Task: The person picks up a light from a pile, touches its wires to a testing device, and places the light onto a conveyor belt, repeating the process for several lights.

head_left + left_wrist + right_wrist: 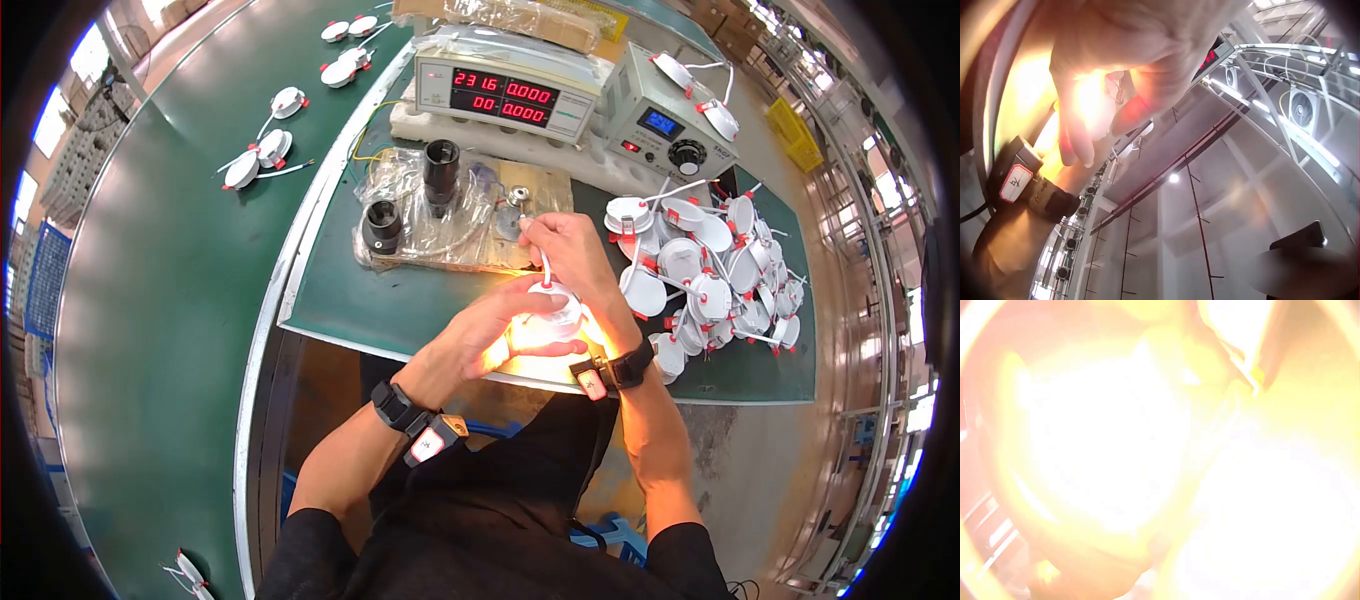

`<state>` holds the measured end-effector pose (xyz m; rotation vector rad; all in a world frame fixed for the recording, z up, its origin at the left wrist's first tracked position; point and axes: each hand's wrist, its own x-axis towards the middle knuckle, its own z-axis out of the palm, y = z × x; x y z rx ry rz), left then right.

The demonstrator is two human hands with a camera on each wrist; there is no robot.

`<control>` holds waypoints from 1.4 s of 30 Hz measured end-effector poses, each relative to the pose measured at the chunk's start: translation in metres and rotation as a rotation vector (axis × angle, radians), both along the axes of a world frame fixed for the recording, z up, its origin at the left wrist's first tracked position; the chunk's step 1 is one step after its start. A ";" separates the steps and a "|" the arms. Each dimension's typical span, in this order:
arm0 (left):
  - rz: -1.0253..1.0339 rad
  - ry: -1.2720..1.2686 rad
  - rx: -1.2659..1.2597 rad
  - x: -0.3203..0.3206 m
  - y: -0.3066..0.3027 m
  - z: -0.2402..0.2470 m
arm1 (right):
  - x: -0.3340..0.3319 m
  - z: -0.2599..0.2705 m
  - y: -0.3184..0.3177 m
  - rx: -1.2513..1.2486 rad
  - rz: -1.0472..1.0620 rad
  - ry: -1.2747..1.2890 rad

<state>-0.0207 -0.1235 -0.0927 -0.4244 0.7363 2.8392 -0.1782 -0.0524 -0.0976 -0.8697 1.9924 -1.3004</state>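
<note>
A round white downlight (562, 312) glows, its bright face turned down toward my body. My left hand (475, 328) grips it by the rim between thumb and fingers; in the left wrist view its glare (1090, 103) spreads between the fingers. From its back a short white cable (546, 268) runs up to my right hand (572, 258). That hand pinches the cable's end at a metal contact fixture (509, 222) on a wooden board (545, 190). The wire tips are hidden by the fingers. Glare washes out the right wrist view.
Two black lamp sockets (440, 175) stand on the plastic-wrapped left part of the board. Behind are a power meter (505, 95) with red digits and a grey supply box (660, 125). Many white downlights (685, 262) are heaped at right; several more (275, 148) lie on the green left bench (170, 300).
</note>
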 end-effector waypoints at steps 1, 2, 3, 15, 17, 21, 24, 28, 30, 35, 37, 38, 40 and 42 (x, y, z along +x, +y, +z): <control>-0.011 0.007 -0.035 -0.001 0.000 0.000 | 0.000 0.000 -0.001 -0.003 -0.003 -0.010; -0.021 0.013 -0.071 -0.002 0.001 -0.001 | 0.001 -0.002 0.000 -0.010 -0.011 -0.015; -0.031 0.018 -0.106 -0.003 0.001 -0.002 | 0.001 -0.003 0.000 -0.017 -0.011 -0.005; -0.033 0.038 -0.183 -0.011 0.005 -0.010 | 0.001 0.001 -0.001 0.019 -0.031 0.063; -0.026 -0.012 -0.082 -0.010 0.002 -0.003 | 0.000 -0.002 -0.001 0.044 -0.028 0.085; -0.020 0.004 -0.143 -0.012 0.007 -0.009 | 0.004 0.003 0.001 0.035 -0.044 0.075; -0.033 0.008 -0.169 -0.012 0.007 -0.006 | 0.005 0.005 0.001 0.027 -0.051 0.063; -0.025 0.011 -0.156 -0.013 0.007 -0.013 | 0.005 0.003 0.001 0.028 -0.054 0.068; -0.028 0.004 -0.155 -0.014 0.007 -0.015 | 0.004 0.002 0.001 0.027 -0.049 0.073; -0.031 0.008 -0.142 -0.013 0.006 -0.015 | 0.002 -0.002 0.000 0.014 -0.038 0.090; -0.030 0.012 -0.146 -0.013 0.006 -0.016 | 0.004 0.002 0.001 0.023 -0.043 0.074; -0.030 0.017 -0.148 -0.013 0.007 -0.017 | 0.004 0.003 0.001 0.026 -0.045 0.067; -0.022 0.014 -0.135 -0.013 0.007 -0.013 | 0.005 0.004 0.002 0.016 -0.044 0.064; -0.005 -0.004 -0.107 -0.010 0.007 -0.005 | 0.005 0.004 0.001 0.018 -0.043 0.042</control>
